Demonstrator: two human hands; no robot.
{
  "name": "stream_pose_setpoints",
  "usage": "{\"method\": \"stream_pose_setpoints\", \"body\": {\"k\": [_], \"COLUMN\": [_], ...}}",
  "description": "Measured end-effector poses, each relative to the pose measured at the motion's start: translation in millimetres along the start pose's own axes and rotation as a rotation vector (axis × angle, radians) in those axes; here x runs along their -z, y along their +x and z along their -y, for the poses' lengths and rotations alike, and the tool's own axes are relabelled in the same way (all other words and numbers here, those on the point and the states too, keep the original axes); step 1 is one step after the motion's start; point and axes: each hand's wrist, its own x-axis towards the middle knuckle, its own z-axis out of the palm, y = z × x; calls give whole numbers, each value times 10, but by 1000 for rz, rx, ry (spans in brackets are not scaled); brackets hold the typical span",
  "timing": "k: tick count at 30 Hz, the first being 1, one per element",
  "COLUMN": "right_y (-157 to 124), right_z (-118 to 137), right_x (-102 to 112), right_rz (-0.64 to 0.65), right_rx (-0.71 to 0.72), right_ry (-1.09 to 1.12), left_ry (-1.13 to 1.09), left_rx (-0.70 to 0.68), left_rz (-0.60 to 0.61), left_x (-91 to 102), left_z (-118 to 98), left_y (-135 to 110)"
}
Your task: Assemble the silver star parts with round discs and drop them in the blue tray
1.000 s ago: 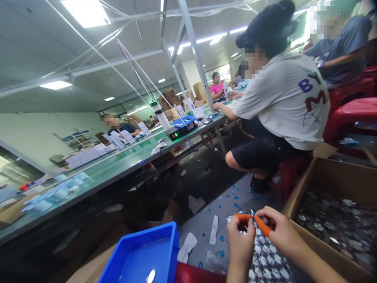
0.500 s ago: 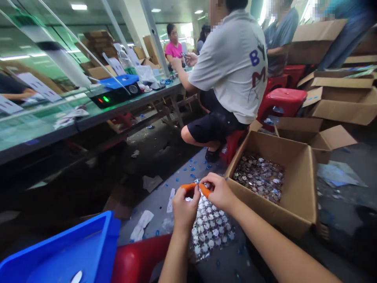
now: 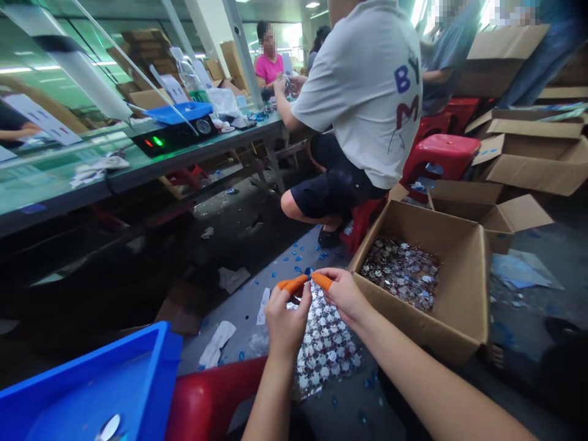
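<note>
My left hand (image 3: 288, 312) and my right hand (image 3: 342, 294) meet fingertip to fingertip, both closed in a pinch and wearing orange finger covers. Between the fingertips is a small round blue piece with a shiny face (image 3: 308, 271); its exact kind is too small to make out. Below the hands lies a sheet of silver, round, scalloped pieces (image 3: 328, 352), partly hidden by my left hand and forearm. Just right of my right hand stands an open cardboard box (image 3: 463, 294) holding a heap of similar silver pieces (image 3: 402, 272).
A blue tray (image 3: 68, 392) with a shiny disc (image 3: 109, 427) sits at lower left, beside a red stool (image 3: 211, 392). Small blue bits litter the grey floor. Ahead, a co-worker (image 3: 362, 104) sits at a long workbench (image 3: 92, 184). More open boxes (image 3: 533, 153) stand at right.
The blue piece between my fingertips has turned and now shows more clearly. My right fingers have straightened somewhat. The whole view has shifted slightly.
</note>
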Motion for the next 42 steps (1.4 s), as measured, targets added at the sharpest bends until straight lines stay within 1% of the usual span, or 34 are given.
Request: {"method": "stream_pose_setpoints", "body": {"k": [4,8,12,16,20,23,25,30,33,36,39,42], "right_y": [6,15,17,15,25,35,39,37,36,45,67,86], "right_z": [-77,-164,-209,-213,-183,-119,-62,49,70,77,91,103], "right_x": [-8,-23,-47,-56,-39,-12,13,89,134,172,202,219], "right_rz": [-27,-78,-105,-108,-97,-45,-17,-14,-1,7,7,35], "right_rx": [47,67,50,59,73,73,56,-15,-50,-107,-151,-167], "right_ry": [-33,-70,-72,-53,-118,-174,-195,-228,-222,-190,-100,-15], "left_ry": [53,193,310,307,312,331,342,354,317,176,17,-98], "left_rx": [-53,-93,-81,-73,-77,-84,-99,-139,-128,-82,16,140], "left_rz": [-19,-18,-9,-6,14,29,45,101,119,135,165,187], "left_x": [-20,-29,-39,-37,-15,2,10,2,-14,-18,-14,-38], "left_z": [26,65,106,126,128,126,124,129,134,124,113,134], "left_y": [-8,-36,-66,-62,-38,-25,-23,-33,-29,-6,15,14]}}
